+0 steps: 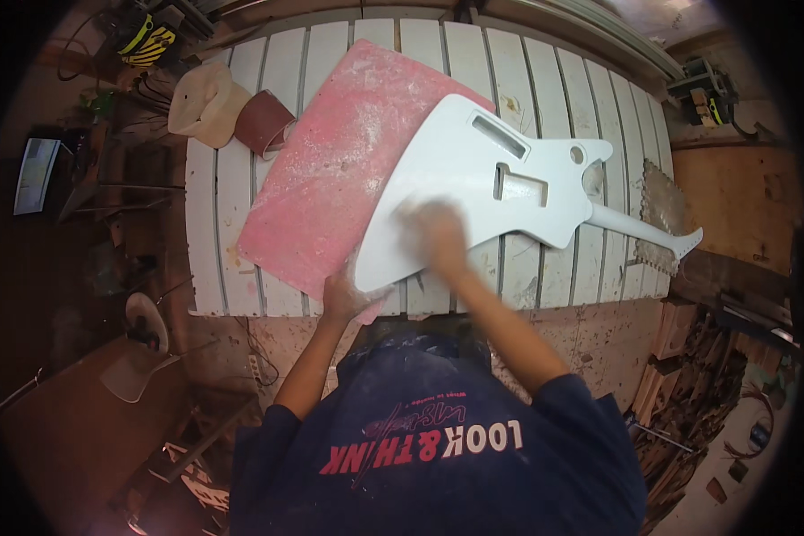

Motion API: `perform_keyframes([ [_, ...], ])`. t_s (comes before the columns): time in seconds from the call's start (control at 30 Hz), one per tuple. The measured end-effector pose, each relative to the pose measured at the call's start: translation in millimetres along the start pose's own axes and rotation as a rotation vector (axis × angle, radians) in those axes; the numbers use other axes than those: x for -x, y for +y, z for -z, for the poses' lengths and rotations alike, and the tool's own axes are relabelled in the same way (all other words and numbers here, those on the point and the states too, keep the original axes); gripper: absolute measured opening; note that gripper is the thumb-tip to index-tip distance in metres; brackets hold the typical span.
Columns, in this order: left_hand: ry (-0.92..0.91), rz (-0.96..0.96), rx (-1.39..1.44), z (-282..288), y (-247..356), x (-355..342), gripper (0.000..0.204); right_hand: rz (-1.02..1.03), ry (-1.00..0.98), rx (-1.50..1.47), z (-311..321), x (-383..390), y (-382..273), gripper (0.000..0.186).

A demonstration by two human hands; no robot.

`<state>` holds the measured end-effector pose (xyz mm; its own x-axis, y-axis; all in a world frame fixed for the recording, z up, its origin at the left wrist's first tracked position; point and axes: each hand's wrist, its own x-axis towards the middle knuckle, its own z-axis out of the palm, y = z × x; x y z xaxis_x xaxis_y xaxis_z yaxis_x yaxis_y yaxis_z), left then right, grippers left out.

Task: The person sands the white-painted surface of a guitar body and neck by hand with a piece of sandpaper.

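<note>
A white electric guitar body with its neck attached lies flat, its pickup and control cavities facing up and its neck pointing right. Its left part rests over a dusty pink sheet. My left hand grips the body's near left corner, fingers closed around the edge. On the body's broad left face is my right hand, smeared by motion. Its fingers, and anything under them, cannot be made out.
The white slatted table has gaps between its boards. At its far left lie a beige cap and a brown-red roll. A rough-edged plate lies under the neck. Wood offcuts are heaped at lower right.
</note>
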<state>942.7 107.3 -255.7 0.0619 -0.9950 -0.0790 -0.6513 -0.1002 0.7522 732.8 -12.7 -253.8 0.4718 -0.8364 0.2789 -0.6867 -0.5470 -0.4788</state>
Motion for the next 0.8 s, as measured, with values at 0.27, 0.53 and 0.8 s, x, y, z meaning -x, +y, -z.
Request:
perform_keyframes([
  [0.27,-0.027,-0.020,-0.025,-14,-23,-2,0.098,0.015,0.157,0.088,-49,40,-57,0.036],
  [0.53,0.037,0.019,0.044,-6,-8,0,0.098,-0.443,0.224,0.218,53,-42,53,0.041],
  [0.8,0.023,-0.012,0.000,-7,-7,1,0.113,-0.104,0.131,-0.018,12,31,-14,0.043],
])
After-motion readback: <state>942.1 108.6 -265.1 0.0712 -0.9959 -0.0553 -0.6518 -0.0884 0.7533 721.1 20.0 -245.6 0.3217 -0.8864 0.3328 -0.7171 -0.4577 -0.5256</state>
